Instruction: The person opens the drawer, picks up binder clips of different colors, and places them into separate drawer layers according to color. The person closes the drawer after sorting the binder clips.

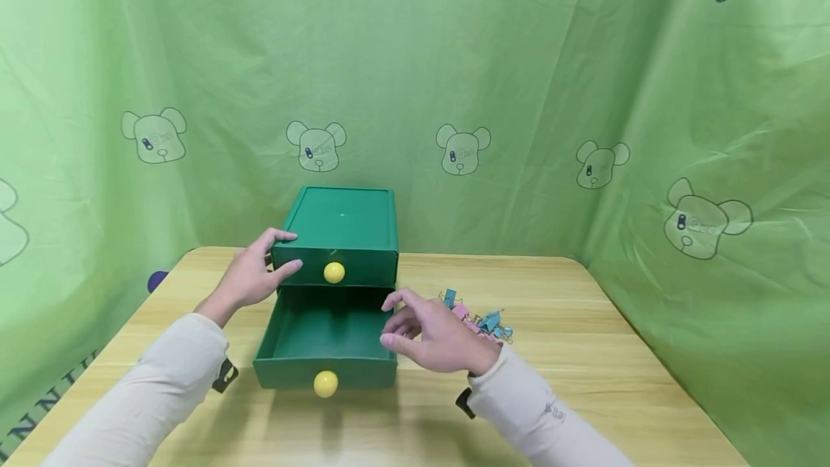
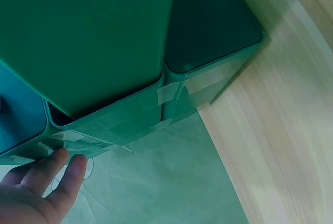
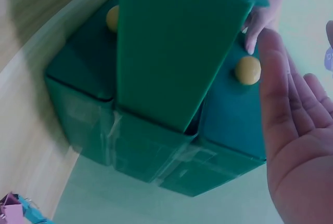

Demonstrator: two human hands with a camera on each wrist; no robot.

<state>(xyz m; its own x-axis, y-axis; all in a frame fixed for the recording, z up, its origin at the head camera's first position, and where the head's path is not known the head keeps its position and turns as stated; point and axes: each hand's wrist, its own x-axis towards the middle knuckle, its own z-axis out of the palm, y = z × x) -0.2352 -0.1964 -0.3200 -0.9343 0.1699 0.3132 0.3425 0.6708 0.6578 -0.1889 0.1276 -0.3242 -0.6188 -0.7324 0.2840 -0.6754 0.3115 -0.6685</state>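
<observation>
On the table stands a green drawer cabinet; the wrist views show three stacked units. Its middle drawer is pulled out, with a yellow knob on the front and a bare floor inside. My left hand rests at the upper left corner of the cabinet, a finger over the top edge and the thumb by the front face. Beside the right wall of the pulled-out drawer hovers my right hand, fingers loosely bent and nothing held. Pink and blue binder clips lie in a pile just behind that hand.
A wooden table carries everything. Green curtain with bear drawings surrounds its back and sides. The top drawer is closed, with its own yellow knob. In the right wrist view the lowest unit's knob shows beside the extended drawer.
</observation>
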